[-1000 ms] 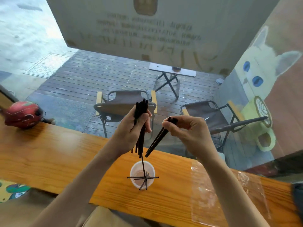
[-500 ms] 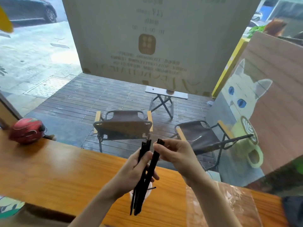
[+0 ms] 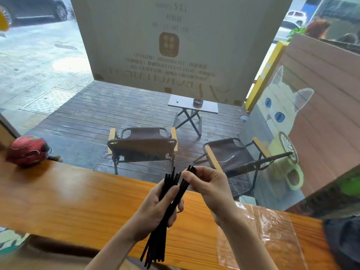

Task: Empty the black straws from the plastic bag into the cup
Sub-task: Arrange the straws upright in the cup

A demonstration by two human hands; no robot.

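Above a wooden counter [image 3: 68,199], the left hand [image 3: 155,207] grips a bundle of black straws [image 3: 161,221] with curled fingers, the right hand [image 3: 208,184] pinches the tops of a few, and the clear plastic bag [image 3: 272,240] lies flat on the counter, farther right.

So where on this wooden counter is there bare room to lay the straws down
The widest bare stretch of the counter runs between the red helmet and the left hand. To the right, the empty plastic bag covers the wood, bordered by a dark item at the edge.
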